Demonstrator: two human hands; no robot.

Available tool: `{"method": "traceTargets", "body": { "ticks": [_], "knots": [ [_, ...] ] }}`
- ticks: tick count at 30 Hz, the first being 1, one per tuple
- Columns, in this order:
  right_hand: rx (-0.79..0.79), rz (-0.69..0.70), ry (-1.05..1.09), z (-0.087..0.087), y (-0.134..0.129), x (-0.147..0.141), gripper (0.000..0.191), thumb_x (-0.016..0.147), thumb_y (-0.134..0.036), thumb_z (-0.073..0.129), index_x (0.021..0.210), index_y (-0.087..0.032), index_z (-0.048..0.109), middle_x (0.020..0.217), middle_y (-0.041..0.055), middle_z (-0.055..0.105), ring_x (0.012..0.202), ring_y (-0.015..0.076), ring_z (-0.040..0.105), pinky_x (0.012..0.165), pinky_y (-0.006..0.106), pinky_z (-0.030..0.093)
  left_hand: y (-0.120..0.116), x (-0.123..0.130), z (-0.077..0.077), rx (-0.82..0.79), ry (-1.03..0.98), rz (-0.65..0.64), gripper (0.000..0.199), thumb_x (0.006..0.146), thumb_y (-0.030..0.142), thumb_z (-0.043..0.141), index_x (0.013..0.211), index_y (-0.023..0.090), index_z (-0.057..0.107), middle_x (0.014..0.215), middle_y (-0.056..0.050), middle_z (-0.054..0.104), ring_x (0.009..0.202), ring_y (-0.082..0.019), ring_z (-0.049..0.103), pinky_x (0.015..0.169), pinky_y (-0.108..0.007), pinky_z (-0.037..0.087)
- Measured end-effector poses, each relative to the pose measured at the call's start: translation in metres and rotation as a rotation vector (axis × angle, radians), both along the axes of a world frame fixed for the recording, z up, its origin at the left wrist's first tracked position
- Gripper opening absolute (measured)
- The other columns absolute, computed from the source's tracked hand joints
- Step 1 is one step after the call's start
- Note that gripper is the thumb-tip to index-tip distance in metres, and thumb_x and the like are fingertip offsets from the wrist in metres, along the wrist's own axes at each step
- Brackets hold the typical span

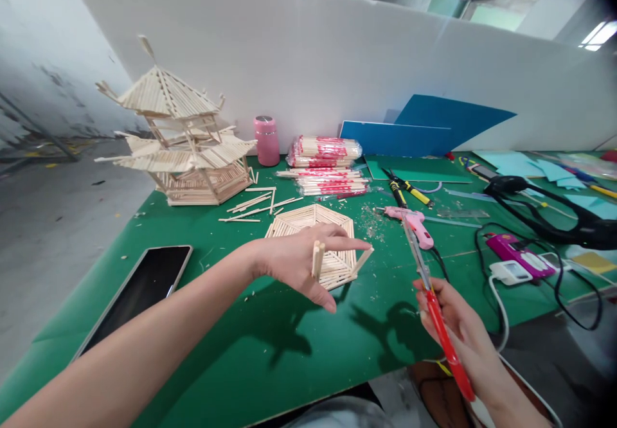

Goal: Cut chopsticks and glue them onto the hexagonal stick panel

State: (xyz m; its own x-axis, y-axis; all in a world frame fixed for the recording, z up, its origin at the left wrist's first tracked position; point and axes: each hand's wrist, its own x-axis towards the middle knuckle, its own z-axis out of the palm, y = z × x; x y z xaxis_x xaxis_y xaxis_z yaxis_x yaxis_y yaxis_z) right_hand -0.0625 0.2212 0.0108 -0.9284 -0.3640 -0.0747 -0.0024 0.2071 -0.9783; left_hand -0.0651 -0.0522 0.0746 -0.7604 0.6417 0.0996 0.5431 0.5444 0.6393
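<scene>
My left hand reaches over a flat polygonal base of wooden sticks, its fingers spread, the index fingertip at the top of a short upright stick on the base's right side. Another short upright post stands at the base's front, beside the palm. Part of the base is hidden under the hand. At the right, my right hand is closed on red-handled scissors, whose metal blades point up and away, over the pink glue gun.
A stick pagoda stands back left, near a pink bottle, bagged sticks and loose sticks. A phone lies left. Pliers, a purple device, cables and black glasses are at the right.
</scene>
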Motion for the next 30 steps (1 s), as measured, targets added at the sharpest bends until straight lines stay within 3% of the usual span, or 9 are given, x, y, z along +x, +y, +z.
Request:
{"method": "traceTargets", "body": {
  "ticks": [7, 15, 19, 24, 30],
  "knots": [
    [0.031, 0.044, 0.055, 0.000, 0.000, -0.001, 0.035, 0.077, -0.036, 0.050, 0.108, -0.024, 0.040, 0.090, 0.0052, 0.051, 0.077, 0.0154, 0.054, 0.068, 0.024, 0.048, -0.002, -0.001, -0.005, 0.053, -0.039, -0.013, 0.080, 0.055, 0.035, 0.071, 0.125, 0.032, 0.034, 0.126, -0.008, 0.041, 0.113, -0.028, 0.038, 0.093, -0.043, 0.031],
    [0.169, 0.125, 0.175, 0.006, 0.003, 0.001, 0.035, 0.077, -0.031, 0.050, 0.108, -0.022, 0.037, 0.077, 0.0019, 0.050, 0.073, 0.0163, 0.054, 0.059, 0.022, 0.048, 0.001, 0.002, 0.003, 0.072, -0.063, 0.018, 0.078, 0.055, 0.030, 0.072, 0.124, 0.030, 0.036, 0.128, -0.008, 0.041, 0.115, -0.027, 0.038, 0.095, -0.043, 0.030],
    [0.289, 0.192, 0.249, 0.004, 0.009, -0.002, 0.035, 0.077, -0.027, 0.048, 0.109, -0.021, 0.034, 0.078, 0.0019, 0.048, 0.070, 0.0158, 0.054, 0.059, 0.023, 0.047, -0.005, 0.013, 0.001, 0.066, -0.064, 0.144, 0.076, 0.056, 0.031, 0.071, 0.124, 0.026, 0.037, 0.127, -0.008, 0.043, 0.115, -0.027, 0.039, 0.095, -0.043, 0.030],
    [0.511, 0.261, 0.481, -0.002, 0.016, -0.014, 0.042, 0.070, -0.022, 0.053, 0.109, -0.021, 0.037, 0.080, 0.0026, 0.050, 0.070, 0.0168, 0.053, 0.064, 0.028, 0.046, -0.016, 0.037, 0.006, 0.059, -0.085, 0.299, 0.056, 0.063, 0.029, 0.067, 0.116, 0.025, 0.047, 0.118, -0.007, 0.052, 0.108, -0.025, 0.046, 0.090, -0.038, 0.037],
    [0.616, 0.383, 0.693, 0.009, 0.006, -0.026, 0.046, 0.068, -0.029, 0.054, 0.109, -0.016, 0.040, 0.096, 0.0095, 0.055, 0.079, 0.0205, 0.055, 0.069, 0.032, 0.046, -0.007, 0.053, 0.022, 0.151, 0.172, 0.471, 0.026, 0.068, 0.018, 0.061, 0.093, 0.027, 0.061, 0.088, -0.001, 0.063, 0.082, -0.019, 0.057, 0.070, -0.026, 0.046]
  ]
}}
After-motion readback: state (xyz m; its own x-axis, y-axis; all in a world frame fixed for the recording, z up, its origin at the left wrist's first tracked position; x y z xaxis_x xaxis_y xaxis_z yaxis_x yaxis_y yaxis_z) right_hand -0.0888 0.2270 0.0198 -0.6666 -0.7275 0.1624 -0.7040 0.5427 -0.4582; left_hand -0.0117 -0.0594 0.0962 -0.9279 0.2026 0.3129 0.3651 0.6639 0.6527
